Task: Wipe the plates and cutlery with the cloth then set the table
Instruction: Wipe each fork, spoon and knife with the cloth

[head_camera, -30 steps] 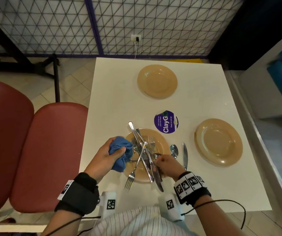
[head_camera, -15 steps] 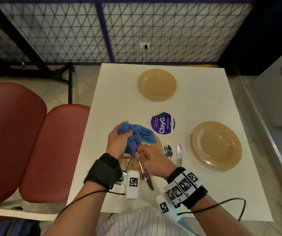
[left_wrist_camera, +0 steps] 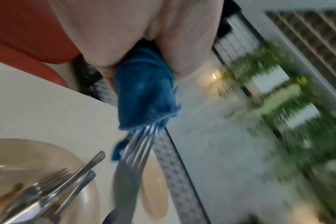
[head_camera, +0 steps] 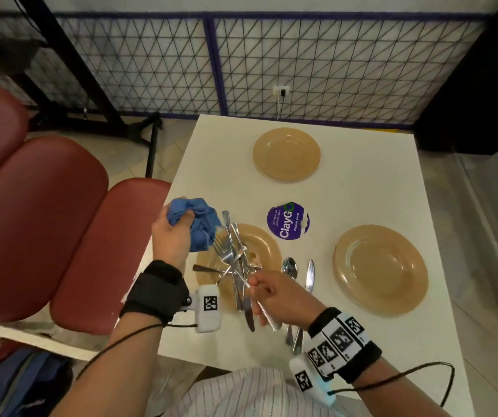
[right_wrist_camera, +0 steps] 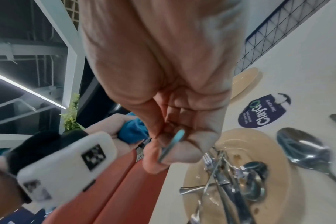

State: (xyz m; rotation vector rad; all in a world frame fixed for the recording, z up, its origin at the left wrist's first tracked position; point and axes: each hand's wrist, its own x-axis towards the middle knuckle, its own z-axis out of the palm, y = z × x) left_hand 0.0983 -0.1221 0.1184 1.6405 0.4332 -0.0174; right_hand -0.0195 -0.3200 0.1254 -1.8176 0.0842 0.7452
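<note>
My left hand (head_camera: pixel 181 219) grips a bunched blue cloth (head_camera: pixel 199 225) above the table's left edge. My right hand (head_camera: pixel 255 285) pinches the handle of a fork (head_camera: pixel 226 254), whose tines point up at the cloth. In the left wrist view the fork (left_wrist_camera: pixel 140 141) has its tines just at the hem of the cloth (left_wrist_camera: pixel 144 94). The right wrist view shows the fork handle (right_wrist_camera: pixel 171 147) between thumb and fingers. Below lies a tan plate (head_camera: pixel 268 251) piled with several pieces of cutlery (head_camera: pixel 240 284). A spoon (head_camera: pixel 289 269) and a knife (head_camera: pixel 310 275) lie beside it.
Two more tan plates stand on the white table (head_camera: pixel 362 191), one at the far middle (head_camera: pixel 286 155) and one at the right (head_camera: pixel 381 269). A purple round sticker (head_camera: pixel 288 221) sits between them. Red seats (head_camera: pixel 46 221) border the table's left side. A wire fence (head_camera: pixel 301 64) runs behind.
The right hand took a fork from the pile and the cloth closed round it. Now the left hand has drawn the cloth up and left, off the tines.
</note>
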